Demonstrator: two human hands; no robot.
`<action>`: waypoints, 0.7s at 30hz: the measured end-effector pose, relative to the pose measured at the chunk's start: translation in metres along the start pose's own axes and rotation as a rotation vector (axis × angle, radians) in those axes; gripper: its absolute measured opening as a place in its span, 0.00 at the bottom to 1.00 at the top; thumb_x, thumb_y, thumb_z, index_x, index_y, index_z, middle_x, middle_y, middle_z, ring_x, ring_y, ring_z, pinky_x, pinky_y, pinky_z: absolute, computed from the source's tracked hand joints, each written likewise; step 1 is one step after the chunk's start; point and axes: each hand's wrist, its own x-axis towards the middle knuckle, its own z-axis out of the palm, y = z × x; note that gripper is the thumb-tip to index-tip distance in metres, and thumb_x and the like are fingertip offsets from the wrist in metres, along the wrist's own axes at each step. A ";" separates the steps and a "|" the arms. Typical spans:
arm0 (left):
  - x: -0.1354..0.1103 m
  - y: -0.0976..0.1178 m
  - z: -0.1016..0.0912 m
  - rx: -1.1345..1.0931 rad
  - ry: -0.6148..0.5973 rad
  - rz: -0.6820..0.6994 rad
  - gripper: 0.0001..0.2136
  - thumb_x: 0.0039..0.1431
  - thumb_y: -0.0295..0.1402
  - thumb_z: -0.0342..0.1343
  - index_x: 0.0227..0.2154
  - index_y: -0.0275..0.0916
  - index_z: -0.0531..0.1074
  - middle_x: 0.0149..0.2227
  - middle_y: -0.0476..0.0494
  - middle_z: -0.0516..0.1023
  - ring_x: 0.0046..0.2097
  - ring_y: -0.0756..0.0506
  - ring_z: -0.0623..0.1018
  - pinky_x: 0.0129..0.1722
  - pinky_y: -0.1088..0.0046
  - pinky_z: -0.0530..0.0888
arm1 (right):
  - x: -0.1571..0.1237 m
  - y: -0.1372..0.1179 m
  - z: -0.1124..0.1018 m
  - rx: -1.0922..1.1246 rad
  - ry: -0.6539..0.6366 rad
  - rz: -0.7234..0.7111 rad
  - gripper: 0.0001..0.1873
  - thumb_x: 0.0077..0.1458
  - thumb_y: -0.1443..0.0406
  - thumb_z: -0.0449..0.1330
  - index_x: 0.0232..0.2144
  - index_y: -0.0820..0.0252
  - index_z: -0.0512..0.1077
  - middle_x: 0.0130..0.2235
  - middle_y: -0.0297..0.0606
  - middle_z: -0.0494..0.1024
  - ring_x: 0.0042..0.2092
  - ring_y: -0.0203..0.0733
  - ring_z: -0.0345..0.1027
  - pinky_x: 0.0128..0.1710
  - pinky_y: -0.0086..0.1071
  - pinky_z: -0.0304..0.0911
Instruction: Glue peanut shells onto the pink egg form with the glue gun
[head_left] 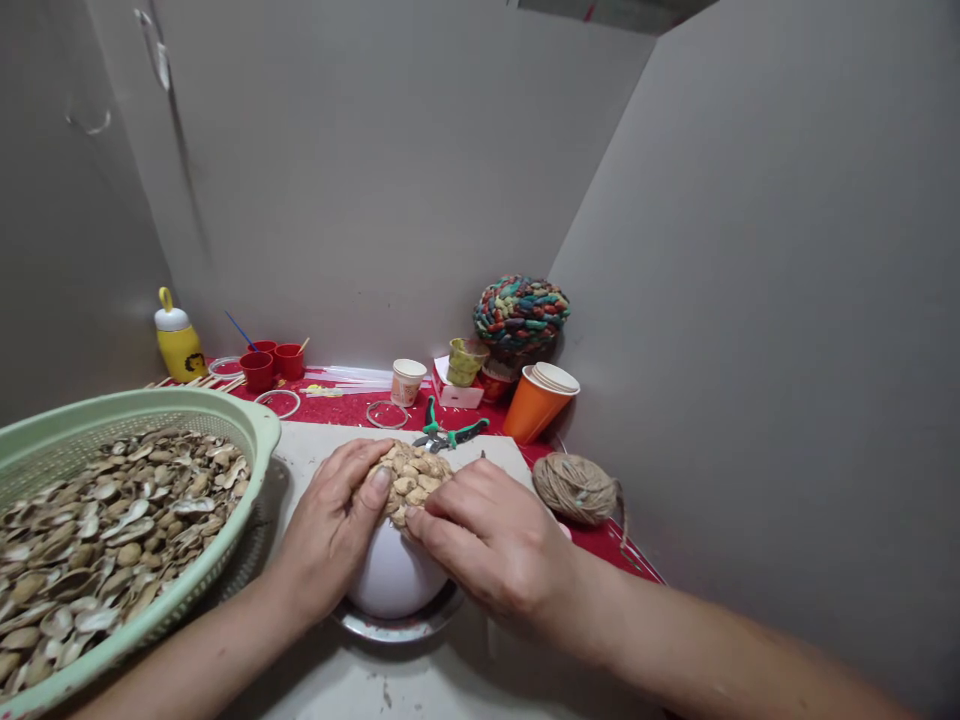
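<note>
White ball (390,585) sits on a metal dish (405,628) on the worktop, right in front of me. Shell patch (414,478) covers only its crown; the lower sides show bare white, so I judge the covering well under half done. Left hand (330,535) cups the ball's side and holds it, thumb on the patch edge. Right hand (491,540) lies flat, fingertips pressing the patch's near edge, gripping nothing that I can see. Green basket (255,425) at my left holds plenty of loose shells. Twine ball (576,487) and pliers (450,433) lie untouched.
</note>
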 end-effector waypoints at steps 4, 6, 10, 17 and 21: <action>0.000 0.000 0.000 0.001 -0.013 -0.013 0.18 0.69 0.43 0.43 0.54 0.45 0.70 0.57 0.45 0.70 0.60 0.45 0.66 0.63 0.64 0.59 | -0.001 -0.002 0.001 -0.010 -0.013 0.001 0.10 0.63 0.73 0.52 0.31 0.66 0.72 0.28 0.39 0.70 0.32 0.39 0.55 0.32 0.36 0.50; 0.000 0.000 -0.001 -0.004 -0.015 -0.015 0.18 0.69 0.43 0.42 0.55 0.45 0.69 0.58 0.44 0.70 0.61 0.45 0.66 0.63 0.63 0.58 | 0.000 -0.003 -0.001 -0.001 -0.029 0.004 0.12 0.63 0.73 0.51 0.32 0.67 0.73 0.28 0.39 0.69 0.31 0.39 0.56 0.32 0.36 0.50; -0.001 -0.001 -0.001 -0.020 -0.016 -0.024 0.21 0.69 0.44 0.38 0.56 0.44 0.68 0.59 0.42 0.68 0.61 0.44 0.65 0.64 0.60 0.57 | 0.001 -0.004 -0.004 0.017 -0.047 0.012 0.12 0.63 0.73 0.50 0.33 0.68 0.73 0.28 0.39 0.69 0.31 0.39 0.57 0.32 0.36 0.51; -0.003 -0.001 0.000 -0.022 -0.021 -0.026 0.21 0.69 0.45 0.39 0.56 0.44 0.67 0.60 0.42 0.68 0.62 0.43 0.65 0.64 0.59 0.57 | -0.005 -0.007 -0.007 0.010 0.000 0.023 0.11 0.64 0.72 0.51 0.42 0.70 0.72 0.33 0.41 0.73 0.34 0.39 0.60 0.34 0.36 0.54; -0.002 -0.002 0.000 -0.019 -0.025 -0.020 0.21 0.69 0.45 0.39 0.56 0.44 0.67 0.60 0.42 0.68 0.62 0.43 0.64 0.64 0.59 0.57 | -0.003 -0.009 -0.008 -0.002 0.025 0.002 0.12 0.64 0.73 0.49 0.39 0.71 0.73 0.30 0.41 0.72 0.32 0.40 0.59 0.32 0.36 0.55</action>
